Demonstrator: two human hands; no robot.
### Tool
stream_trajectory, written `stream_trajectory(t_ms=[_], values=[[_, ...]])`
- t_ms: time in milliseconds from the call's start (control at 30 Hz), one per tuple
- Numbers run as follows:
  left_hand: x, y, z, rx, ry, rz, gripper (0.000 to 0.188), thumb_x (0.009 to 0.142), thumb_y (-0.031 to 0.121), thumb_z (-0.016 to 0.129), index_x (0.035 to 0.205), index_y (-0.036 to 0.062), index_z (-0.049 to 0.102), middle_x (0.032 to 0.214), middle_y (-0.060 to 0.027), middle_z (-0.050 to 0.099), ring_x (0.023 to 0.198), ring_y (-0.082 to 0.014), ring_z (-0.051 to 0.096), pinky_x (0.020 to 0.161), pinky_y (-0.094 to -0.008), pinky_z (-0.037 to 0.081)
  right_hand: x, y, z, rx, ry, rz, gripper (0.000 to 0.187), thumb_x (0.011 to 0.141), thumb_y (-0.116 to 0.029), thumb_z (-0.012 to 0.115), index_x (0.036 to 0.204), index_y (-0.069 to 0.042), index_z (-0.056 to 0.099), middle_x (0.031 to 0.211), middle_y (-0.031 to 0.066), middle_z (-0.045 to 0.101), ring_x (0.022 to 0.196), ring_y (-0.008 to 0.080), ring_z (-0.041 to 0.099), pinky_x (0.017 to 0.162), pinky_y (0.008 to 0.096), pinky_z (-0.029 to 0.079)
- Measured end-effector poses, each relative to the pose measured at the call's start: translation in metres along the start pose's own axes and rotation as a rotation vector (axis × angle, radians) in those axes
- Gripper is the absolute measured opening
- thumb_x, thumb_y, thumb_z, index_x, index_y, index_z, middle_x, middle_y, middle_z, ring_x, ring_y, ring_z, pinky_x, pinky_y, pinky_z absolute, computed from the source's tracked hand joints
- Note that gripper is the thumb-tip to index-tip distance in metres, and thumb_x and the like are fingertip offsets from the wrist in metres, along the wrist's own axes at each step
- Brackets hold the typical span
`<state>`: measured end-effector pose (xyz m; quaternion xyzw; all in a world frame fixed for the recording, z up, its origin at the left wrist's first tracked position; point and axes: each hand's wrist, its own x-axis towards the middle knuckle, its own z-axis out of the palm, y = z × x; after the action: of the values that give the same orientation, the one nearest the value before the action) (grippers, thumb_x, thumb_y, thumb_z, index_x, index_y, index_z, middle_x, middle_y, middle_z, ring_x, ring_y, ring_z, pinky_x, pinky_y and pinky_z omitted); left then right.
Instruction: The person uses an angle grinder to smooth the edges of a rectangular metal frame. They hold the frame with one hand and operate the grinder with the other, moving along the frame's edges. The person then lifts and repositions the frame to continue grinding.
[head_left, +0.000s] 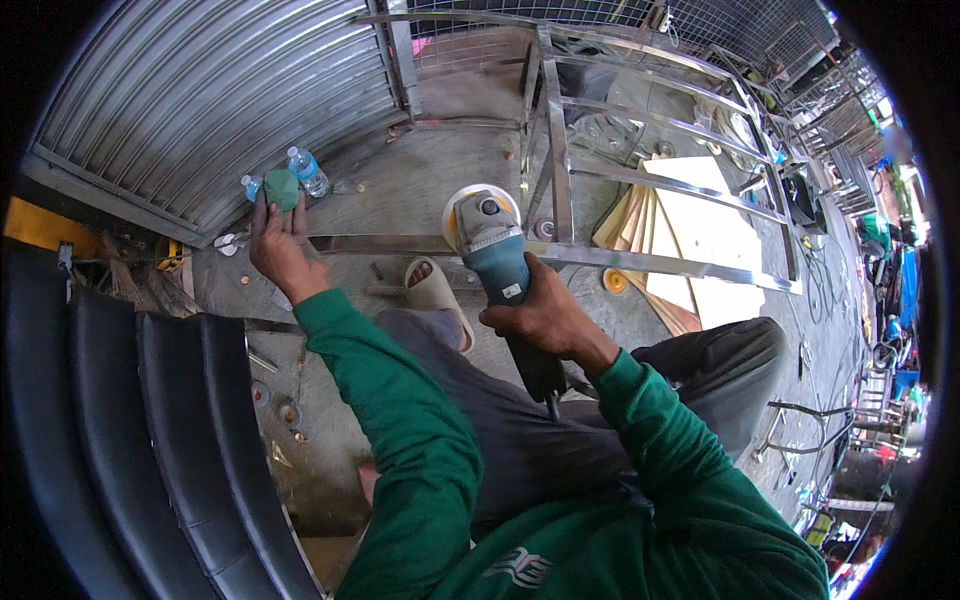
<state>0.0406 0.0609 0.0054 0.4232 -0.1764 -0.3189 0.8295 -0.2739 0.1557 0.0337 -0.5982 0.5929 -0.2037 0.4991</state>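
My right hand [548, 310] is wrapped around the body of a teal and black angle grinder [497, 262]. Its metal head points away from me, with a pale round disc [452, 222] showing beneath it, just over a shiny square metal tube [650, 262] of a frame. Out to the left, my left hand [284, 248] is raised with its fingers closed on a green, faceted chunk [281, 189]. I cannot make out what the chunk is made of. Behind it stand two clear plastic bottles [311, 172] with blue labels.
The metal frame [555, 140] runs far and right. Fanned boards [700, 230] lie under it, near an orange disc [614, 281]. A corrugated shutter [230, 90] stands far left, and a black padded seat [170, 420] sits near left. Cables [822, 285] trail on the right.
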Motion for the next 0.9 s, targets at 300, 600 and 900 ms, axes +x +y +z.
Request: stream_trajectory(t_ms=[300, 600, 900], values=[[0.006, -0.010, -0.005, -0.018, -0.090, 0.029, 0.040, 0.102, -0.004, 0.048, 0.141, -0.0147, 0.051, 0.140, -0.0272, 0.055, 0.125, -0.0396, 0.061, 0.107, -0.0510, 0.057, -0.062, 0.032, -0.050, 0.334, 0.247, 0.226, 0.059, 0.078, -0.009, 0.082, 0.126, 0.005, 0.050, 0.095, 0.0153, 0.068, 0.074, 0.0248, 0.071, 0.067, 0.0376, 0.059], [0.017, -0.025, -0.011, -0.079, -0.158, -0.077, 0.043, 0.103, -0.001, 0.046, 0.144, -0.0145, 0.046, 0.141, -0.0271, 0.054, 0.130, -0.0411, 0.057, 0.109, -0.0502, 0.056, -0.033, 0.046, -0.033, 0.189, 0.136, 0.084, 0.067, 0.076, -0.015, 0.085, 0.129, 0.006, 0.052, 0.099, 0.0175, 0.070, 0.081, 0.0250, 0.072, 0.072, 0.0368, 0.059], [0.008, -0.025, 0.000, 0.096, -0.202, -0.045, 0.046, 0.103, 0.001, 0.047, 0.144, -0.0185, 0.042, 0.141, -0.0327, 0.052, 0.130, -0.0449, 0.056, 0.111, -0.0512, 0.053, -0.071, 0.087, -0.085, 0.243, 0.381, 0.151, 0.060, 0.080, -0.006, 0.082, 0.129, 0.006, 0.050, 0.092, 0.0123, 0.067, 0.075, 0.0197, 0.070, 0.065, 0.0345, 0.058]])
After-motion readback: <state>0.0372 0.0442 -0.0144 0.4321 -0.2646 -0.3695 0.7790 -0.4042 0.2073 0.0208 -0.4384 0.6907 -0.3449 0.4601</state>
